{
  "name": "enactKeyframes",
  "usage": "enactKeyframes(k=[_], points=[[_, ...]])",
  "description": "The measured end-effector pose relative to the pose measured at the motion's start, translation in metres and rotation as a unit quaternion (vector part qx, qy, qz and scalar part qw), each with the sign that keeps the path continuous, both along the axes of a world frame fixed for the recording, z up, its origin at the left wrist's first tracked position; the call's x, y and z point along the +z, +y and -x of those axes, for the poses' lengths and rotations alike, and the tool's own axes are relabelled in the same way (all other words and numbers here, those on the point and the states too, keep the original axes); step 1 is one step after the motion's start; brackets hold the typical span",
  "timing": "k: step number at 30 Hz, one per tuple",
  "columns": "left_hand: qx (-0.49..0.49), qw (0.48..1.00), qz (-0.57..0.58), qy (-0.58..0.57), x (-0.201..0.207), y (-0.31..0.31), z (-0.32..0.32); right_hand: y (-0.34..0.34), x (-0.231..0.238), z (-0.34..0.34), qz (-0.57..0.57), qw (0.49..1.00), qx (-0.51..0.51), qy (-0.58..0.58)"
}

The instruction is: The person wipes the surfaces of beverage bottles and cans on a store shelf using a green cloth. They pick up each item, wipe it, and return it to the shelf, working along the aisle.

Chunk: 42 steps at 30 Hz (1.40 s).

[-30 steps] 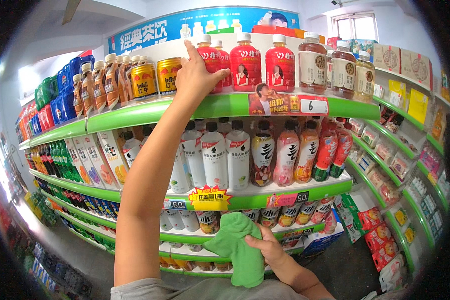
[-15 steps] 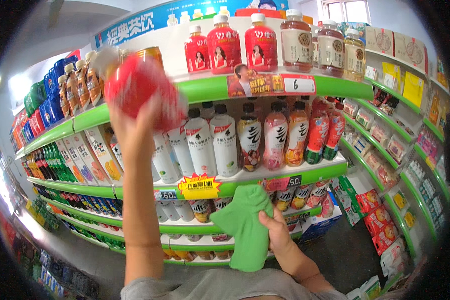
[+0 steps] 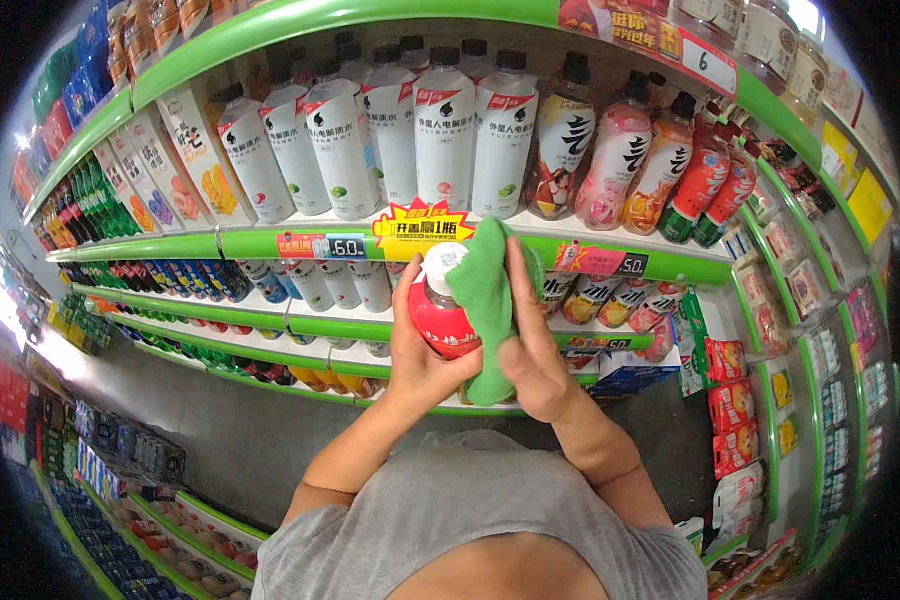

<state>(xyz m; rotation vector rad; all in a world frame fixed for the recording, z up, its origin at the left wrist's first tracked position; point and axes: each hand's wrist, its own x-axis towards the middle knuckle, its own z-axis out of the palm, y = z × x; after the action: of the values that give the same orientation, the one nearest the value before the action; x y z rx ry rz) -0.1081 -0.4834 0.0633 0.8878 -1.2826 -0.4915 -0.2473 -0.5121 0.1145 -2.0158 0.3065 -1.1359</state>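
A red drink bottle (image 3: 438,322) with a white cap stands upright in front of my chest, tilted a little. My left hand (image 3: 413,358) is wrapped round its left side and lower part. Against the bottle's right side and cap lies a green cloth (image 3: 487,318), which hangs down below the bottle. The cloth is gripped by my right hand (image 3: 536,362), with the fingers pointing up along it. The fabric covers the right part of the bottle.
Just beyond my hands runs a green shelf edge (image 3: 260,243) with a yellow starburst tag (image 3: 422,228). White bottles (image 3: 445,135) line that shelf, beside coloured drink bottles (image 3: 615,165). Red packets (image 3: 732,405) hang at the right; another shelf unit (image 3: 210,540) stands lower left.
My left hand has brought the red bottle down from the upper shelf's height to my chest. The cloth in my right hand now touches the bottle. The view has tilted downward.
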Motion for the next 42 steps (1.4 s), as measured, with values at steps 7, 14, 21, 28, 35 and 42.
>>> enactKeyframes(k=[7,14,21,28,35,42], points=[[0.014,0.988,0.064,-0.142,-0.018,0.006,-0.013,-0.016,0.0,0.004,-0.127,0.987,0.071,-0.067],[0.056,0.966,0.129,-0.215,-0.021,0.007,-0.008,-0.033,-0.039,0.004,-0.202,0.954,0.143,-0.167],[0.111,0.928,0.237,-0.265,-0.01,0.004,-0.007,-0.024,-0.044,0.003,-0.254,0.931,0.162,-0.207],[0.081,0.943,0.193,-0.257,-0.002,0.009,-0.007,-0.032,-0.034,0.01,-0.164,0.962,0.169,-0.138],[0.071,0.949,0.186,-0.243,0.002,0.012,-0.007,-0.02,-0.02,0.02,-0.203,0.962,0.113,-0.14],[0.058,0.951,0.092,-0.289,-0.025,0.009,-0.013,0.004,0.023,0.018,0.068,0.995,0.06,-0.033]])
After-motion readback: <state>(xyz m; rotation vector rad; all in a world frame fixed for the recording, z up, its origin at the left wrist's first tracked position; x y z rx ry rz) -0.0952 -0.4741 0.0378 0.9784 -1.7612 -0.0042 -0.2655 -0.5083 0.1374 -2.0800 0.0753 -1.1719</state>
